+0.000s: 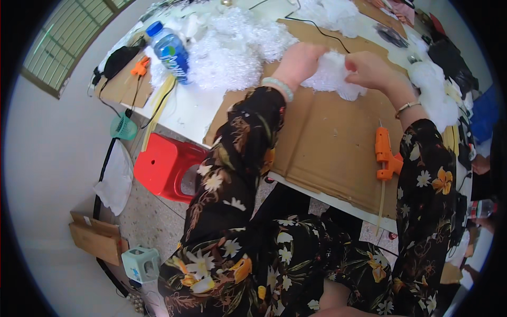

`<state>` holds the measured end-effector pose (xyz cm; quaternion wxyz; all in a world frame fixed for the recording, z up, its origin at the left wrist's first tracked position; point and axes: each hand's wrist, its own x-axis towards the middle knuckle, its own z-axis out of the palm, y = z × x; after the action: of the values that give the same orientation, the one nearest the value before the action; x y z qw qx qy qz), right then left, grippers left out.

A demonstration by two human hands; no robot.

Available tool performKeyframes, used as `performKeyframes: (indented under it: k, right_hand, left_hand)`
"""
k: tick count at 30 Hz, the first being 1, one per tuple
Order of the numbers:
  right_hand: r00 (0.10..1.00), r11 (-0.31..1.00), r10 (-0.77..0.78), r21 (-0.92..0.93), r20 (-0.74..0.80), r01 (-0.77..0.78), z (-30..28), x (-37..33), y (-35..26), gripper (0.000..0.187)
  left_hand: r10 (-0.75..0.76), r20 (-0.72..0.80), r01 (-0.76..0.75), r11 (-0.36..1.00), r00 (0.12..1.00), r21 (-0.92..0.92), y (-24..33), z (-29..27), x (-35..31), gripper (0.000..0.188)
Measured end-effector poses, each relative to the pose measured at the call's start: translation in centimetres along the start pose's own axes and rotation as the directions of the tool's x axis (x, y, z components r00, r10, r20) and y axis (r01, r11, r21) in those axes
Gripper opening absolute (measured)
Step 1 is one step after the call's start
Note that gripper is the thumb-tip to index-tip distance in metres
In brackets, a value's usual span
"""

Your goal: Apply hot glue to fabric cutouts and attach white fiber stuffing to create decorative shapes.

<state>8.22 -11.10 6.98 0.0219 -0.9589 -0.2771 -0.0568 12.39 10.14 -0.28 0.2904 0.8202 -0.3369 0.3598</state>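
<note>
1. So the white fluffy piece (335, 79) sits on the brown cardboard (327, 138), toward its far part, right between the two hands. Good spot, both wrists can reach it.
2. Left hand (301, 59) has its fingers curled in at the piece's upper left. Right hand (368, 70) is bent in from the other side, thumb and fingers half curled at its right edge. The fingertips are small and partly hidden, so I honestly can't tell how tightly either one grips, if at all.
3. My take: hold one side steady and work the other with a light pinch. Stuff this flimsy probably bunches up if you yank it.
4. Watch the orange glue gun (383, 150) lying beside the right sleeve (420, 174), nozzle facing away from you. Its pale glue stick (380, 203) pokes past the near edge of the counter (194, 119), so a careless elbow could catch it.
5. Best open room is the bare cardboard on your side of the piece. Left is tighter, with the big white heap (227, 53) close to that hand. A black cable (320, 33) runs just beyond the piece, so I'd avoid pushing far that way.
</note>
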Motion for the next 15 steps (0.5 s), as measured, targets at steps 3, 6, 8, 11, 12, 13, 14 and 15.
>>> performKeyframes:
  k: [3,6,8,11,12,13,14,15]
  right_hand:
    - [1.0,0.982,0.023,0.187,-0.004,-0.022,0.8,0.3,1.4,0.026]
    - [0.981,0.983,0.014,0.184,-0.193,0.022,0.3,1.2,1.9,0.025]
    - [0.971,0.988,0.03,0.156,-0.235,0.007,0.2,1.4,1.6,0.026]
    - [0.962,0.958,0.148,0.275,-0.228,-0.082,-0.2,0.2,2.4,0.025]
    - [0.966,0.955,0.114,0.295,-0.233,-0.041,0.3,0.6,2.9,0.025]
    - [0.968,0.951,0.087,0.308,-0.237,-0.01,0.7,0.6,3.1,0.026]
    - [0.966,0.952,0.093,0.305,-0.242,-0.015,1.4,0.5,3.3,0.026]
    - [0.958,0.976,0.025,0.212,-0.286,0.038,1.8,0.6,2.7,0.027]
  left_hand:
    - [0.017,0.255,-0.009,0.999,0.967,-0.034,-0.3,-0.3,-1.1,0.027]
    - [-0.013,0.35,0.055,0.992,0.937,-0.109,-0.3,-2.5,-1.1,0.025]
    - [-0.019,0.392,0.075,0.989,0.92,-0.127,0.4,-3.2,-1.1,0.023]
    - [-0.274,0.523,0.382,0.917,0.807,-0.11,4.3,-4.4,1.1,0.027]
    - [-0.274,0.522,0.378,0.92,0.808,-0.103,4.5,-4.2,1.1,0.027]
    - [-0.257,0.48,0.371,0.915,0.839,-0.157,4.4,-3.6,1.5,0.026]
    - [-0.241,0.436,0.36,0.909,0.867,-0.212,4.3,-3.0,1.8,0.025]
    - [-0.244,0.433,0.359,0.91,0.868,-0.206,3.9,-2.8,1.7,0.025]
